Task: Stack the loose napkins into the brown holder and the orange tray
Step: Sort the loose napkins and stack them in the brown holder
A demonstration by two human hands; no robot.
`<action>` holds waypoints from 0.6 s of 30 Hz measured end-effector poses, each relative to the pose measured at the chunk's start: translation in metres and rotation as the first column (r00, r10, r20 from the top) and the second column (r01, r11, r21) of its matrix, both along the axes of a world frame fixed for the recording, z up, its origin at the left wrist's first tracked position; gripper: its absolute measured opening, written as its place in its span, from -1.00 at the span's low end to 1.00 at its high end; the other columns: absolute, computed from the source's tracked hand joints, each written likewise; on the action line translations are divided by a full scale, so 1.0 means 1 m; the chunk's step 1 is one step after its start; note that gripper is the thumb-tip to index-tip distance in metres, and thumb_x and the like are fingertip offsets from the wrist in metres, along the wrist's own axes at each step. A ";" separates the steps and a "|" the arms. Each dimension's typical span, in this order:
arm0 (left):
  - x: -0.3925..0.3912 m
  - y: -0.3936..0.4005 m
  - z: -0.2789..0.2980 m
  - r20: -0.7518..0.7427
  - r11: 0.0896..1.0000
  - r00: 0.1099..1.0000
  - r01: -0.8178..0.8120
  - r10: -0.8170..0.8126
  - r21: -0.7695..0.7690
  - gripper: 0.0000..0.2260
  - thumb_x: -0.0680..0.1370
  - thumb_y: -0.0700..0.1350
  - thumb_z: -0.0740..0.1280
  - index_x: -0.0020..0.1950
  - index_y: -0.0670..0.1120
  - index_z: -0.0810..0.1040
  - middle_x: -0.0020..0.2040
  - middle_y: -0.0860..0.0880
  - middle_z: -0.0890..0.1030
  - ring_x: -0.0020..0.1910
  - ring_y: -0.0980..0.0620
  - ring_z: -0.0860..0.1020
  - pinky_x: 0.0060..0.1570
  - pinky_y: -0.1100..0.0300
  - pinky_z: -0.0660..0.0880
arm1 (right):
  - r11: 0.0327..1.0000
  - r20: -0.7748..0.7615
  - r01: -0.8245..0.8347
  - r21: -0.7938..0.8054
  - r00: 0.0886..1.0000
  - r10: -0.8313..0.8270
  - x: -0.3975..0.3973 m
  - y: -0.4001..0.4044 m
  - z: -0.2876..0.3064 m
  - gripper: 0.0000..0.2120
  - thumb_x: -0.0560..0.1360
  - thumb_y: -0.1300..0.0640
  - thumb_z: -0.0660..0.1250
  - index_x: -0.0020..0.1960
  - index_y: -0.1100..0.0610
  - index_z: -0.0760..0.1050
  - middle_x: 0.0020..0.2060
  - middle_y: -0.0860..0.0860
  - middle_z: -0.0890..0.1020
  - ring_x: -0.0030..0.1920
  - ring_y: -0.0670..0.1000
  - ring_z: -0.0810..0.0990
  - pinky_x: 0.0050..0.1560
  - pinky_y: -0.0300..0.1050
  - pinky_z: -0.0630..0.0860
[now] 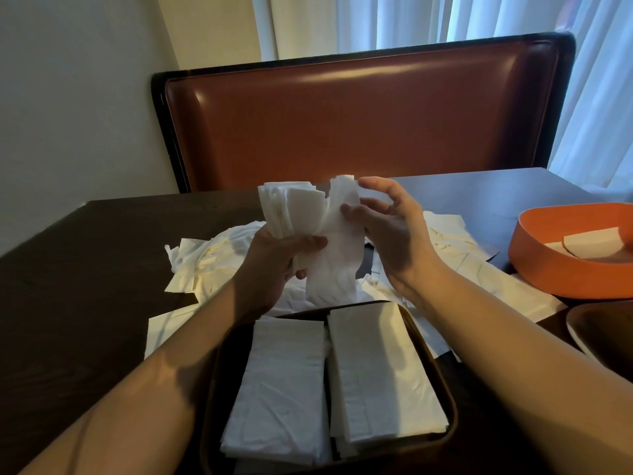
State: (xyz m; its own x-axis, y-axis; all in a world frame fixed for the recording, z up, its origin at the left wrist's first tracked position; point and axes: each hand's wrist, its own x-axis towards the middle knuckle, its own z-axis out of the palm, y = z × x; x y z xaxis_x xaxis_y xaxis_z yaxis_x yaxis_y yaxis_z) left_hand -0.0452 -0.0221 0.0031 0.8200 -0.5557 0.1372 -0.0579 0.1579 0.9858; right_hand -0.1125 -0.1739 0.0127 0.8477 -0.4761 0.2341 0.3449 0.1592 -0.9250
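Fanning upward at the centre of the frame, a bunch of thin white folded paper napkins (301, 214) is gripped from below by the left hand (274, 265), thumb across the front of the sheets. The right hand (390, 228) sits just right of the bunch, its thumb touching the edge of one upright sheet while the other fingers curve loosely above, closed on nothing.

Directly below the hands, at the bottom centre, the dark brown square holder with rounded corners (448, 406) carries two neat white stacks side by side, the right one standing higher. Behind and around the hands, many loose white napkins (195, 265) lie scattered in a heap across the dark wooden bench (85, 252), some overlapping the holder's far rim. At the right edge sits the round orange tray (534, 265), with a few napkins inside. Below it, part of a brown bowl (599, 334) shows. A brown leather seat back (359, 121) fills the upper middle.
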 end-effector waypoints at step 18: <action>0.001 0.006 0.005 0.061 0.987 0.993 -0.091 0.100 -0.129 -0.66 0.46 -0.46 0.27 -0.06 -0.01 0.52 -0.31 0.09 0.60 -0.23 0.06 0.54 -0.27 0.10 0.46 | 0.979 0.009 0.006 -0.205 1.000 -0.005 -0.007 -0.012 -0.003 -0.55 0.59 -0.07 0.09 0.23 0.21 0.54 0.10 0.08 0.67 0.17 0.03 0.61 0.21 -0.07 0.51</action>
